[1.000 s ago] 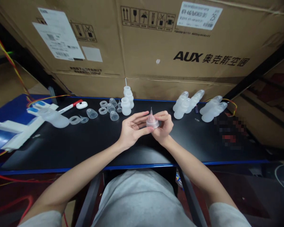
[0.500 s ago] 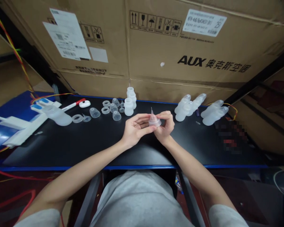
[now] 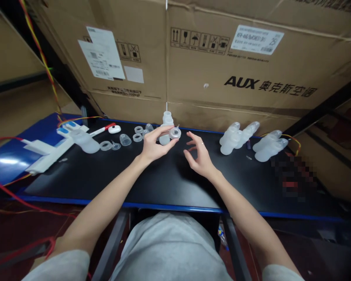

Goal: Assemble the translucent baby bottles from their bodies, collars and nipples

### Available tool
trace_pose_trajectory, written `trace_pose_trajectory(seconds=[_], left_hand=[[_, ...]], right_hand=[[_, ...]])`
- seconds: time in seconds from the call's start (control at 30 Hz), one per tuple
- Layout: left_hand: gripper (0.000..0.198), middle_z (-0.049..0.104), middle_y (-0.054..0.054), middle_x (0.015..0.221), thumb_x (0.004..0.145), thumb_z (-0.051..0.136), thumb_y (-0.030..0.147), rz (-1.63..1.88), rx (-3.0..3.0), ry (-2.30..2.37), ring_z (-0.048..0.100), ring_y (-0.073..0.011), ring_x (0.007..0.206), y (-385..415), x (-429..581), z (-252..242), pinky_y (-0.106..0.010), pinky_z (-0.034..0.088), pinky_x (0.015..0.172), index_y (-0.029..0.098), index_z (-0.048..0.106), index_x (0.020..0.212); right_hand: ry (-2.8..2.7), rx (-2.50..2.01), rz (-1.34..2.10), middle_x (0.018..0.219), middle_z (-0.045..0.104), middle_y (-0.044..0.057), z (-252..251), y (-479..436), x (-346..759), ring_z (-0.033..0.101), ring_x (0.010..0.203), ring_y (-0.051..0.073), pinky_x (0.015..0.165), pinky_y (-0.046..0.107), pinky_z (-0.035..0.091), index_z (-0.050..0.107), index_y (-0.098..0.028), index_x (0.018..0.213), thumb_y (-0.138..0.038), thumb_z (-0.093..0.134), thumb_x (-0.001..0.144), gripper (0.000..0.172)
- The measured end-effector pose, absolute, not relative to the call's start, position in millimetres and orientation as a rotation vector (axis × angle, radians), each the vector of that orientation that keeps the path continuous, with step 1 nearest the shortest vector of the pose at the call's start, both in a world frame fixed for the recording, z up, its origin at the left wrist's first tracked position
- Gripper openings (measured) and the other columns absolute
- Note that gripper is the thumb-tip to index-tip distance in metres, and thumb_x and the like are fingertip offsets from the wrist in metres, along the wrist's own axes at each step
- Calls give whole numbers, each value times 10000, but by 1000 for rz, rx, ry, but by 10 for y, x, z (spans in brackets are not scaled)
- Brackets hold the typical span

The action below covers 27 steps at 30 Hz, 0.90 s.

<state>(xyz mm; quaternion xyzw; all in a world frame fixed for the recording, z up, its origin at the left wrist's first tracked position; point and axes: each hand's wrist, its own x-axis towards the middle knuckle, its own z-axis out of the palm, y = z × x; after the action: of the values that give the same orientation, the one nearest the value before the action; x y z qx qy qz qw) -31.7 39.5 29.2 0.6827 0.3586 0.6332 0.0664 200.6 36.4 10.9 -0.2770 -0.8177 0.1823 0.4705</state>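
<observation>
Between its thumb and fingers, my left hand point(image 3: 154, 145) pinches a clear plastic bottle collar point(image 3: 174, 133) with a thin-tipped nozzle, its round underside turned partly toward me. My right hand point(image 3: 202, 158) is apart from it, to the right, fingers spread and holding nothing. Directly behind the collar stand frosted, uncapped bottles point(image 3: 167, 116), partly covered by my left hand. Left of that hand lie loose clear collar rings point(image 3: 138, 137), dome caps point(image 3: 125, 139) and a small nozzle piece point(image 3: 116, 145); some are hidden by my fingers.
Several capped frosted bottles point(image 3: 230, 140) stand at the right, with more point(image 3: 266, 146) beyond. At the left, a frosted bottle point(image 3: 86, 141) leans by a white fixture point(image 3: 51, 154) with blue pads, near a red-and-white stick point(image 3: 103, 128). A large cardboard box point(image 3: 193, 93) backs the black table point(image 3: 163, 183).
My right hand has let go of the collar and moved away, its fingers opening. My left hand has shifted left and farther off with the collar, tilting its underside toward me. The view has shifted slightly.
</observation>
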Motion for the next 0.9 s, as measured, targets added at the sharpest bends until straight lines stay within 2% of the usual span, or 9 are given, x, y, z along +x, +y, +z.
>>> trace_pose_trajectory(seconds=[0.07, 0.17, 0.4, 0.57, 0.73, 0.9], left_hand=[[458, 849, -114, 1243, 893, 900, 397, 1954, 2086, 1217, 846, -266, 1099, 490, -434, 257, -409, 700, 1051, 174, 773, 1272], [513, 837, -130, 1282, 893, 887, 441, 1960, 2007, 1351, 825, -285, 1172, 612, -562, 180, -439, 682, 1077, 173, 748, 1308], [579, 813, -161, 1320, 852, 892, 475, 1868, 1738, 1324, 803, -302, 1226, 761, -589, 19, -471, 679, 1078, 162, 719, 1307], [528, 830, -137, 1246, 842, 891, 443, 1851, 1683, 1331, 832, -286, 1092, 725, -504, -4, -480, 698, 1022, 177, 747, 1275], [440, 846, -118, 1178, 880, 861, 403, 1764, 1754, 1264, 844, -278, 1009, 605, -362, 25, -469, 714, 964, 189, 763, 1252], [507, 824, -140, 1289, 885, 891, 399, 1604, 1758, 1078, 840, -286, 1102, 460, -208, 25, -479, 700, 1022, 200, 725, 1320]], right_hand=[[-2070, -721, 456, 1592, 556, 150, 67, 383, 2013, 711, 1124, 249, 899, 432, 678, 365, -353, 1717, -234, 600, 1059, 709], [-2177, -761, 463, 1527, 592, 138, 28, 394, 2022, 726, 1076, 235, 925, 439, 666, 402, -347, 1691, -211, 591, 1050, 681], [-2340, -820, 498, 1527, 597, 135, -2, 387, 2021, 750, 1044, 224, 948, 426, 643, 438, -303, 1664, -212, 592, 1048, 641], [-2361, -858, 479, 1513, 618, 126, 49, 362, 2023, 754, 1062, 222, 971, 412, 636, 455, -305, 1648, -206, 603, 1047, 627], [-2163, -927, 463, 1421, 688, 132, -13, 438, 2053, 744, 1098, 262, 1007, 477, 632, 495, -297, 1611, -337, 601, 1101, 523], [-1915, -859, 677, 1489, 666, 155, -69, 518, 2027, 750, 1106, 257, 1036, 497, 633, 515, -285, 1603, -457, 584, 1128, 510]])
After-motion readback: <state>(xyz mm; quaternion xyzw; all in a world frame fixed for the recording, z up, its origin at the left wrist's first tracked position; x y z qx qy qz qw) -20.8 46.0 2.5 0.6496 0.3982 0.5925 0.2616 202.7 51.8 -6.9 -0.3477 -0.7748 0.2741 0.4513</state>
